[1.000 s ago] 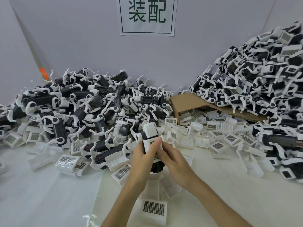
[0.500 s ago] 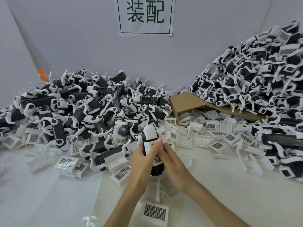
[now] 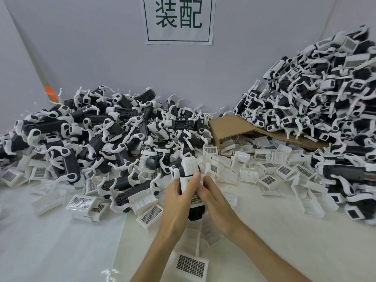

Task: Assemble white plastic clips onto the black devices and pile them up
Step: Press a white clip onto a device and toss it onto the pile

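Both hands hold one black device (image 3: 195,214) upright above the white table. A white plastic clip (image 3: 189,166) sits over its upper part. My left hand (image 3: 177,197) grips the device from the left, thumb lying across the clip's front. My right hand (image 3: 213,195) grips it from the right, its fingers curled against the clip. Most of the device's black body is hidden behind the two hands. Loose white clips (image 3: 268,180) lie scattered just beyond the hands.
A heap of black devices (image 3: 97,135) fills the left and back. A taller pile of devices (image 3: 325,94) rises at the right over a flattened cardboard box (image 3: 230,125). One clip (image 3: 192,265) lies near the front edge. A paper sign (image 3: 179,19) hangs on the wall.
The hands and the held device have stayed at almost the same spot; only the thumbs have shifted slightly on the clip.
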A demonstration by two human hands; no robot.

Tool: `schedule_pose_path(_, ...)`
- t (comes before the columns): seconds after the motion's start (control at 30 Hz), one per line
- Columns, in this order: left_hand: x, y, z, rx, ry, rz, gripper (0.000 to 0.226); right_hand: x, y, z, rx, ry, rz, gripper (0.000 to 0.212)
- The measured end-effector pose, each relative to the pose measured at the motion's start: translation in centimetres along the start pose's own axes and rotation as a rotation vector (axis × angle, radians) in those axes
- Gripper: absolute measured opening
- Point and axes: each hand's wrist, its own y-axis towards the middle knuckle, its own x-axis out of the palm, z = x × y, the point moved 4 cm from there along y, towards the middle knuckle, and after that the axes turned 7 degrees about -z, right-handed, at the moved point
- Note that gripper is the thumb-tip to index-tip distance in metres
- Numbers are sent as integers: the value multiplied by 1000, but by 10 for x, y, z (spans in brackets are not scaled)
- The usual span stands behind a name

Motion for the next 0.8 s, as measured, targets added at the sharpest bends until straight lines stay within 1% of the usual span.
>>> schedule_pose_path(0.1, -1, -1, 2, 10, 11, -19, 46, 1, -1, 1, -3, -13, -22, 44)
schedule_pose_path(0.17, 0, -1, 3, 5, 9, -26, 46, 1, -1, 1, -12, -35, -21, 37)
schedule_pose_path(0.23, 0, -2, 3, 2, 10, -17, 43, 0, -2, -2, -30, -36, -20, 40)
schedule_pose_path(0.3, 1, -2, 3, 2, 1, -6, 39, 1, -2, -4, -50, -21, -18, 49)
schedule_pose_path(0.37, 0, -1, 1, -9, -18, -1, 40, 3, -3, -7, -56, -21, -22, 56)
schedule_pose_path(0.6, 0, 0, 1, 2, -29, -28, 36, 3, -5, -10, -50, -7, -23, 65)
schedule_pose_path(0.7, -2, 1, -1, -4, -26, -27, 36, 2, -4, -8, -59, -18, -25, 64)
schedule_pose_path(0.8, -4, 3, -4, -11, -16, -24, 36, -4, -2, -4, -62, -48, -34, 50)
